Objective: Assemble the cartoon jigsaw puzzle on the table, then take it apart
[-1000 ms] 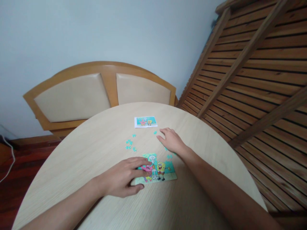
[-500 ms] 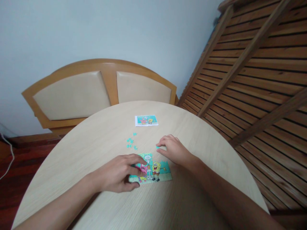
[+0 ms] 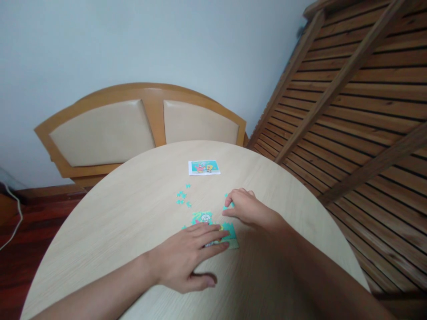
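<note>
A partly joined jigsaw puzzle [image 3: 232, 231] with cartoon characters lies on the table near me. My left hand [image 3: 196, 249] is spread palm down over its middle and lower left, fingers apart and hiding much of the picture. Beyond the puzzle's upper right edge is my right hand [image 3: 245, 205], its thumb and index finger bent around a small turquoise puzzle piece [image 3: 230, 206]. Another turquoise bit [image 3: 226, 194] shows just past the index finger. Several loose turquoise pieces [image 3: 181, 195] are scattered to the left, above the puzzle.
A printed picture card [image 3: 204, 167] with the same characters lies farther back on the round, pale wooden table [image 3: 140, 195]. Behind the table stands a padded wooden chair back [image 3: 159, 120] against the wall. A slatted wooden panel [image 3: 353, 124] leans at the right.
My left hand has slid right across the puzzle and spread its fingers. My right hand has shifted slightly right, and a turquoise bit now shows beyond its index finger.
</note>
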The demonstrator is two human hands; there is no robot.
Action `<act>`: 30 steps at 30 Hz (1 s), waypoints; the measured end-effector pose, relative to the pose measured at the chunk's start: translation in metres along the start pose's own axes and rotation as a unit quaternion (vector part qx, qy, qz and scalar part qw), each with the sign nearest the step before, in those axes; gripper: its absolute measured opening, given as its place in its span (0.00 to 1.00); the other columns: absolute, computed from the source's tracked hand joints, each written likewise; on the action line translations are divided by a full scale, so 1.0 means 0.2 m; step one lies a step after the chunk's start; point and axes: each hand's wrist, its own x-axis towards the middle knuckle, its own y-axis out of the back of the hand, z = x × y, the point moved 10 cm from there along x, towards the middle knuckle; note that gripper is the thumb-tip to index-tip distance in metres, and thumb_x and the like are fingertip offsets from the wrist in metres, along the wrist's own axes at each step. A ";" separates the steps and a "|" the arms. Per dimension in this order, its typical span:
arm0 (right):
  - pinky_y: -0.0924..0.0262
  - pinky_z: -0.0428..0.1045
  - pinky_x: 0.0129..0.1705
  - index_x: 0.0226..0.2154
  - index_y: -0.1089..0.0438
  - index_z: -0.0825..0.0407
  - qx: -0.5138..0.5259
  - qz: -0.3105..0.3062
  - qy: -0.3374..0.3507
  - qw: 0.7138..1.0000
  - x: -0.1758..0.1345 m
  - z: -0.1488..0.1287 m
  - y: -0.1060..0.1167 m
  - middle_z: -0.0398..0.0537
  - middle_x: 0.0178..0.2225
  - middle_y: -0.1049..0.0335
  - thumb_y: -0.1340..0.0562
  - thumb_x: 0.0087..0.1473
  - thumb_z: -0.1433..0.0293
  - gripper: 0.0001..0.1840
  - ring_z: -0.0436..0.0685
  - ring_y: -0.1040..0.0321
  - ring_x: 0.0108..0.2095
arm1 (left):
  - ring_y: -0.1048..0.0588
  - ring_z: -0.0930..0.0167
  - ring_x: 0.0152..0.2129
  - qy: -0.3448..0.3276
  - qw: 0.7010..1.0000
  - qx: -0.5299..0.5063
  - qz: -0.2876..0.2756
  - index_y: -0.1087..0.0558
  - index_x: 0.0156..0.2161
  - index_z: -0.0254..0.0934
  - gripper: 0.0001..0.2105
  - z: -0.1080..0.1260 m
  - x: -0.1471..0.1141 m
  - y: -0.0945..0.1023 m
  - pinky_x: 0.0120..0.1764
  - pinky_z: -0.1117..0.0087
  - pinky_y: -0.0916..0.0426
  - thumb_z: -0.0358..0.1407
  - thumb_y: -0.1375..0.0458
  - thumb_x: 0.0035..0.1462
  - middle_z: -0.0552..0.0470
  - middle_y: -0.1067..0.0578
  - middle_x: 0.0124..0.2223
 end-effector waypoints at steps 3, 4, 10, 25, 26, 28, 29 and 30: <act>0.44 0.57 0.49 0.29 0.25 0.51 0.027 0.003 -0.012 1.000 -0.02 0.01 0.00 0.49 0.35 0.22 0.28 0.46 0.67 0.08 0.63 0.27 0.41 | 0.38 0.53 0.63 0.009 1.000 -0.014 -0.013 0.41 0.66 0.37 0.33 0.02 0.01 -0.03 0.64 0.49 0.43 0.49 0.42 0.61 0.39 0.38 0.67; 0.44 0.56 0.48 0.29 0.25 0.51 0.049 0.003 -0.018 0.999 -0.02 0.02 0.00 0.47 0.34 0.22 0.28 0.46 0.68 0.07 0.60 0.27 0.39 | 0.38 0.53 0.63 0.014 1.000 -0.017 -0.014 0.40 0.66 0.37 0.32 0.02 0.01 -0.03 0.64 0.49 0.43 0.49 0.42 0.61 0.39 0.38 0.67; 0.39 0.48 0.36 0.43 0.25 0.54 0.304 -0.004 -0.022 0.952 -0.08 0.12 -0.08 0.45 0.31 0.24 0.35 0.51 0.70 0.15 0.54 0.28 0.32 | 0.39 0.53 0.64 0.029 0.999 -0.010 -0.032 0.38 0.65 0.33 0.34 0.02 0.01 -0.03 0.64 0.49 0.42 0.49 0.40 0.58 0.37 0.38 0.67; 0.39 0.48 0.32 0.41 0.20 0.54 0.255 -0.059 0.016 0.965 -0.13 0.16 -0.18 0.48 0.29 0.22 0.37 0.55 0.64 0.15 0.55 0.29 0.30 | 0.40 0.53 0.64 0.018 0.999 -0.008 -0.034 0.41 0.66 0.35 0.33 0.02 -0.01 -0.04 0.64 0.49 0.42 0.48 0.42 0.60 0.38 0.39 0.68; 0.39 0.48 0.32 0.42 0.20 0.54 0.237 -0.052 0.027 0.970 -0.12 0.15 -0.17 0.48 0.30 0.22 0.37 0.55 0.64 0.15 0.55 0.29 0.30 | 0.40 0.53 0.65 0.018 0.999 -0.010 -0.034 0.41 0.66 0.35 0.33 0.02 -0.01 -0.04 0.64 0.49 0.42 0.48 0.41 0.60 0.38 0.40 0.68; 0.38 0.49 0.34 0.41 0.19 0.53 0.206 -0.037 0.051 0.977 -0.13 0.12 -0.15 0.49 0.34 0.22 0.37 0.55 0.65 0.14 0.55 0.29 0.31 | 0.40 0.53 0.65 0.019 0.999 -0.012 -0.037 0.41 0.66 0.35 0.34 0.02 -0.01 -0.05 0.64 0.49 0.42 0.47 0.41 0.59 0.38 0.40 0.68; 0.38 0.49 0.36 0.40 0.19 0.53 0.195 -0.031 0.059 0.979 -0.13 0.11 -0.14 0.50 0.35 0.21 0.37 0.55 0.66 0.13 0.55 0.29 0.32 | 0.41 0.53 0.65 0.020 0.999 -0.012 -0.038 0.40 0.66 0.34 0.34 0.02 -0.01 -0.05 0.64 0.49 0.42 0.47 0.41 0.59 0.38 0.40 0.68; 0.37 0.49 0.36 0.39 0.19 0.53 0.187 -0.030 0.065 0.980 -0.13 0.10 -0.14 0.50 0.36 0.21 0.37 0.55 0.66 0.13 0.55 0.28 0.33 | 0.40 0.53 0.65 0.020 0.999 -0.013 -0.037 0.40 0.66 0.34 0.34 0.02 0.00 -0.05 0.64 0.48 0.42 0.47 0.41 0.59 0.37 0.40 0.68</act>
